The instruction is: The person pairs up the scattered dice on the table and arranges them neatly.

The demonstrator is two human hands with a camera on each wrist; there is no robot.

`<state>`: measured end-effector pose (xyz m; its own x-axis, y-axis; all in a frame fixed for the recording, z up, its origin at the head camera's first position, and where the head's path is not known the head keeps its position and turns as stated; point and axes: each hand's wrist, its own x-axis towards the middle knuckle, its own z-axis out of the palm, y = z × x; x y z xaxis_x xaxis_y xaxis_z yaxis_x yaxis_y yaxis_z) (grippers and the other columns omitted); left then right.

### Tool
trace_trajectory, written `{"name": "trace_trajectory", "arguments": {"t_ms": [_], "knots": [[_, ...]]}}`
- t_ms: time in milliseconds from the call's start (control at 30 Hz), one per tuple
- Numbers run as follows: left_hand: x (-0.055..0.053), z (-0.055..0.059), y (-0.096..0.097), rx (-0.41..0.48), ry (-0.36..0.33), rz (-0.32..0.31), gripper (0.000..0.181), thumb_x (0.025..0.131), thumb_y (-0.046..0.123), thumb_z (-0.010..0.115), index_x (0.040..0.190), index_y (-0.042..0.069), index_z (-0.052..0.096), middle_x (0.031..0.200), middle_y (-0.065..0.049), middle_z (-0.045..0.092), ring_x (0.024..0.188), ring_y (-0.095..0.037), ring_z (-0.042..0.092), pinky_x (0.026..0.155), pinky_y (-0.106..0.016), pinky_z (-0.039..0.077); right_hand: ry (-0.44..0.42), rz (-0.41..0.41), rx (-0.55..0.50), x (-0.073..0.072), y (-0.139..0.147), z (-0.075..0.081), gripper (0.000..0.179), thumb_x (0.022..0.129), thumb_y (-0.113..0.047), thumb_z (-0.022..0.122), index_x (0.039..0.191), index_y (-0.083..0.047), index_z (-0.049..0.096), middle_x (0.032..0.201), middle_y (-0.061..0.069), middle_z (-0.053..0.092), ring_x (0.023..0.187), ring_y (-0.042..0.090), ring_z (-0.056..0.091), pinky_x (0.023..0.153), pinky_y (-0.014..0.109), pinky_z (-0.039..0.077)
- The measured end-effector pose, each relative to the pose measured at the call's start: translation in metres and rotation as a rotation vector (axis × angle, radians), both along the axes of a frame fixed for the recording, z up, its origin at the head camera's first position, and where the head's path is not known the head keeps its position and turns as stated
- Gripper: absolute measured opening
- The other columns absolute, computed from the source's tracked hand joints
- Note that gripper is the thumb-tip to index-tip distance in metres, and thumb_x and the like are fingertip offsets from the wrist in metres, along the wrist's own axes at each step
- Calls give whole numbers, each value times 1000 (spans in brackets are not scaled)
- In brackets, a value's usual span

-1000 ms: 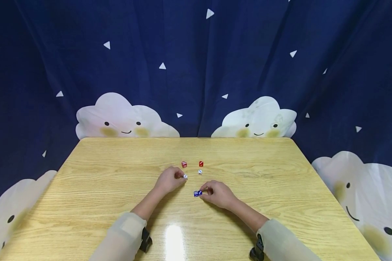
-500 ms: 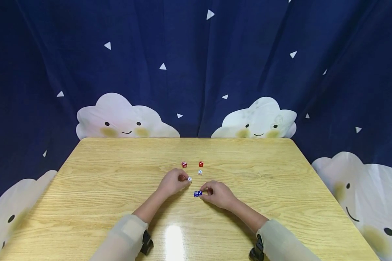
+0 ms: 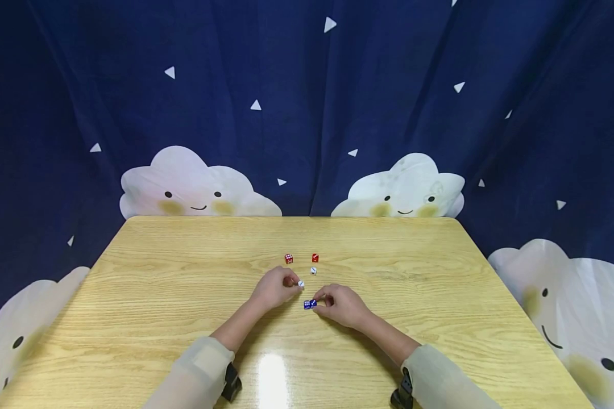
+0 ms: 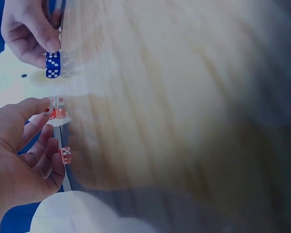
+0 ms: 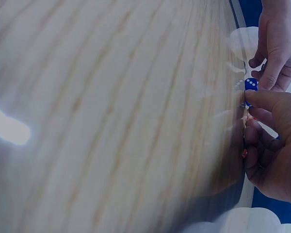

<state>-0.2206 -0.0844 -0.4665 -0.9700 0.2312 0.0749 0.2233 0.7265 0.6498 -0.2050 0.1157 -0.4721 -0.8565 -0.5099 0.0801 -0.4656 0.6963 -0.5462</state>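
Observation:
In the head view my left hand (image 3: 275, 287) pinches a white die (image 3: 301, 284) between thumb and fingertips. My right hand (image 3: 344, 305) holds the right one of two blue dice, its thumb and forefinger at that blue die (image 3: 313, 303). The other blue die (image 3: 307, 304) sits against it on the left. The held white die is up and left of the blue pair, apart from it. In the left wrist view a blue die (image 4: 53, 65) shows below the right hand's fingertips. The right wrist view has the right thumb partly covering a blue die (image 5: 251, 84).
A second white die (image 3: 314, 270) lies beyond the hands, just in front of a red die (image 3: 315, 258). Another red die (image 3: 289, 258) is to their left, behind my left hand. The wooden table (image 3: 194, 250) ends at a dark blue curtain (image 3: 302, 125) with clouds.
My left hand has moved right and slightly nearer with the white die, toward the blue pair. The right hand and the blue dice have stayed put.

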Motion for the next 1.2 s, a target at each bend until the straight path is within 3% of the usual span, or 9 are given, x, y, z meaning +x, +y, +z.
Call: {"name": "trace_trajectory", "arguments": {"t_ms": [533,933,1200], "knots": [[0,-3,2,-40,-9,-13,13,74,29,68,80,17,64,70,5,49,64,-9,43,57,-22,36,-8,1,1,-1,1,0,18,75,-28,68,90,-18,65,64,-11,49,55,3,41,49,18,35],[1,-4,2,-33,15,-9,14,74,26,69,79,14,64,73,0,53,65,-9,43,59,-22,36,4,3,6,-1,1,-1,20,75,-29,68,90,-17,66,64,-11,49,55,2,41,50,18,35],[1,-3,2,-22,-8,-6,15,75,25,68,80,12,64,75,-3,54,67,-10,43,61,-23,37,6,8,10,-2,1,-1,19,75,-29,68,90,-17,65,64,-11,49,55,2,41,50,17,35]]}}
